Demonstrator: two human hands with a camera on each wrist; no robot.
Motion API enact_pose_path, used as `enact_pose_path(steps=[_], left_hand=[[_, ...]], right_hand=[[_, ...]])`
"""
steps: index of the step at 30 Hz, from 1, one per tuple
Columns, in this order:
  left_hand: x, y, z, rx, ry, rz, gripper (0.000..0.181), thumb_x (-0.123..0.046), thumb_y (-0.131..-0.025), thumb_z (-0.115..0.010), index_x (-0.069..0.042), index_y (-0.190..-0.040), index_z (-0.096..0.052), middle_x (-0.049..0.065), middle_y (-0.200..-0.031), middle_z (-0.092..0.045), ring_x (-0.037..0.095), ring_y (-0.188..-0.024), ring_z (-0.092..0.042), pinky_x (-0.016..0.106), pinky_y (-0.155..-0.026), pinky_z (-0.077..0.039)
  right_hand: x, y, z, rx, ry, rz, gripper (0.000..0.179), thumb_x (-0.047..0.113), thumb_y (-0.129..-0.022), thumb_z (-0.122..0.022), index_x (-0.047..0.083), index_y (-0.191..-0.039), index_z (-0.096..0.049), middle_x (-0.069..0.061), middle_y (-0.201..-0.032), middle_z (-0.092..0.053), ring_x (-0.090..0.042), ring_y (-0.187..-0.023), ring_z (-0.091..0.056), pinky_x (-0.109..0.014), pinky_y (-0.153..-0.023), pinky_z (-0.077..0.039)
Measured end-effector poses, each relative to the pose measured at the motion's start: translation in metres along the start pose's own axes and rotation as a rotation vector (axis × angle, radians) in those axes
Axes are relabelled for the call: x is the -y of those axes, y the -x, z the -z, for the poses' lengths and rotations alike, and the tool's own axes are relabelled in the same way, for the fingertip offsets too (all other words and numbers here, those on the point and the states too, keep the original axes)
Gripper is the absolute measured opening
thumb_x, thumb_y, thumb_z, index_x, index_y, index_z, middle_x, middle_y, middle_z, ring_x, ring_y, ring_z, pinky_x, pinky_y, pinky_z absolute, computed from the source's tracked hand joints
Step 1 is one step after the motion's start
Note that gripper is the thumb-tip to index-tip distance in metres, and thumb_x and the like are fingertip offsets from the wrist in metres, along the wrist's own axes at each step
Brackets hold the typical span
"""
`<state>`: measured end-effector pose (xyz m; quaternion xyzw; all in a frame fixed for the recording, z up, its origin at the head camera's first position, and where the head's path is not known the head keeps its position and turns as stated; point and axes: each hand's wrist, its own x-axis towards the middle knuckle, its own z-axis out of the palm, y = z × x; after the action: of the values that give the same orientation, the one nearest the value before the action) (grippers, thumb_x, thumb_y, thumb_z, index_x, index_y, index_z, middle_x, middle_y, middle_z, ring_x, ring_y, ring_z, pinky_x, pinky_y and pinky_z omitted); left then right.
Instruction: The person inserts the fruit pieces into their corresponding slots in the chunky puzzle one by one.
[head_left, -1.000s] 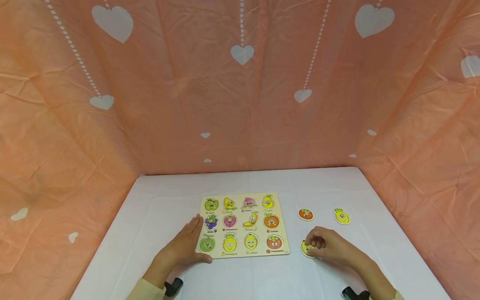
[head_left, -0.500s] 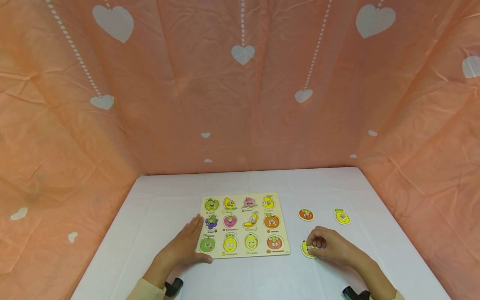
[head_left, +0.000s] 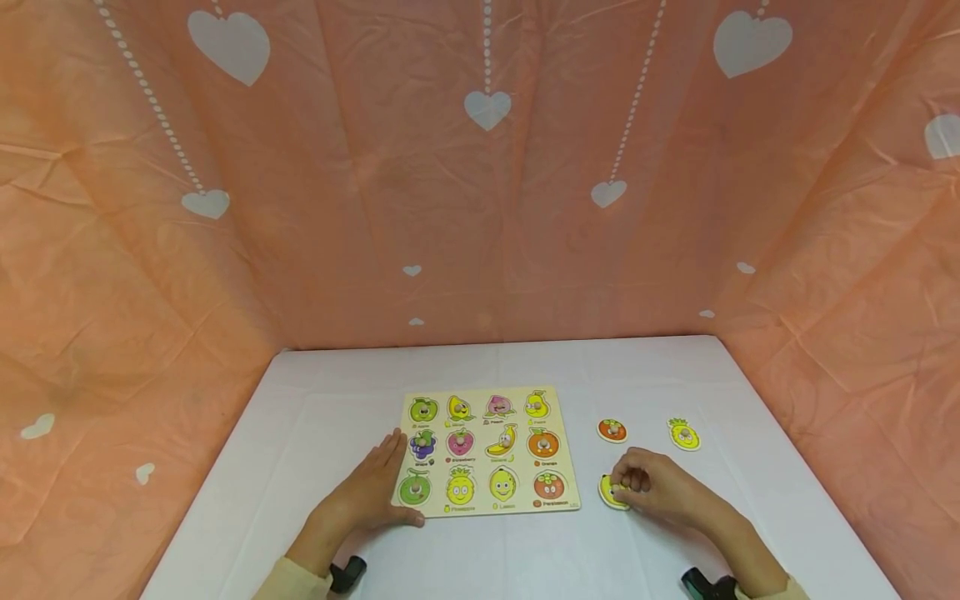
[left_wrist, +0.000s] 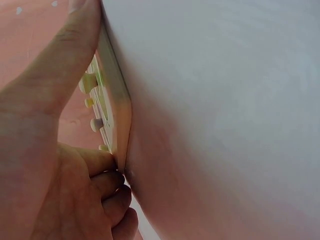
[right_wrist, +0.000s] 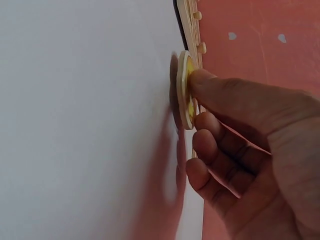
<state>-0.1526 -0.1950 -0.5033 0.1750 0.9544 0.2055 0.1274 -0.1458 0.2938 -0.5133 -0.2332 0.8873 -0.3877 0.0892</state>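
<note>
A wooden fruit puzzle board (head_left: 482, 456) lies flat on the white table, with knobbed pieces in many of its places. My left hand (head_left: 369, 485) rests against its left side, fingers along that edge and thumb at the near corner. To the right of the board, my right hand (head_left: 660, 487) pinches a yellow puzzle piece (head_left: 609, 493) between thumb and fingers. In the right wrist view, this round-edged piece (right_wrist: 185, 92) stands slightly off the table, its shadow beside it. My fingers hide its knob and part of its face.
An orange-red persimmon piece (head_left: 612, 431) with a knob lies right of the board. Farther right is a pineapple piece (head_left: 684, 434). The board's pineapple, lemon and persimmon places show printed pictures without knobs. Orange cloth (head_left: 480, 275) with white hearts surrounds the table (head_left: 337, 392).
My right hand has moved slightly up and to the left with the yellow piece, which has come off the table a little. My left hand stays at the board.
</note>
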Motion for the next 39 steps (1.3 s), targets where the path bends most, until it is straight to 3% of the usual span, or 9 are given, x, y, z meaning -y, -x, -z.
enact_pose_path(steps=[10, 20, 33, 39], left_hand=[[-0.002, 0.001, 0.001, 0.000, -0.001, 0.000, 0.137, -0.051, -0.070, -0.098, 0.016, -0.163, -0.022, 0.034, -0.173, -0.019, 0.046, -0.162, -0.020, 0.057, -0.133, -0.022], [0.000, 0.000, 0.000, 0.001, -0.006, -0.013, 0.137, -0.052, -0.071, -0.098, 0.016, -0.163, -0.022, 0.035, -0.172, -0.019, 0.046, -0.162, -0.020, 0.057, -0.133, -0.022], [0.000, 0.000, 0.000, 0.002, -0.007, -0.004, 0.137, -0.052, -0.071, -0.098, 0.016, -0.163, -0.023, 0.034, -0.173, -0.019, 0.046, -0.162, -0.020, 0.057, -0.133, -0.022], [-0.001, -0.001, 0.000, 0.002, -0.002, -0.004, 0.137, -0.051, -0.070, -0.098, 0.016, -0.163, -0.022, 0.034, -0.173, -0.019, 0.046, -0.162, -0.020, 0.057, -0.133, -0.022]], right_hand=[[0.007, -0.015, -0.005, -0.140, 0.064, 0.072, 0.015, 0.011, -0.092, -0.086, 0.017, -0.097, -0.073, 0.009, -0.090, -0.061, -0.002, -0.081, -0.054, -0.022, -0.066, -0.052], [0.021, -0.035, -0.009, -0.195, 0.094, 0.112, 0.016, 0.008, -0.091, -0.086, 0.015, -0.099, -0.073, 0.008, -0.092, -0.059, -0.005, -0.083, -0.055, -0.022, -0.068, -0.051], [0.044, -0.062, -0.016, -0.183, 0.097, 0.136, 0.015, 0.009, -0.091, -0.086, 0.013, -0.100, -0.074, 0.008, -0.091, -0.062, -0.004, -0.084, -0.056, -0.022, -0.071, -0.053], [0.052, -0.070, -0.017, -0.163, 0.098, 0.107, 0.013, 0.012, -0.093, -0.085, 0.017, -0.098, -0.074, 0.011, -0.090, -0.061, -0.005, -0.085, -0.056, -0.023, -0.073, -0.053]])
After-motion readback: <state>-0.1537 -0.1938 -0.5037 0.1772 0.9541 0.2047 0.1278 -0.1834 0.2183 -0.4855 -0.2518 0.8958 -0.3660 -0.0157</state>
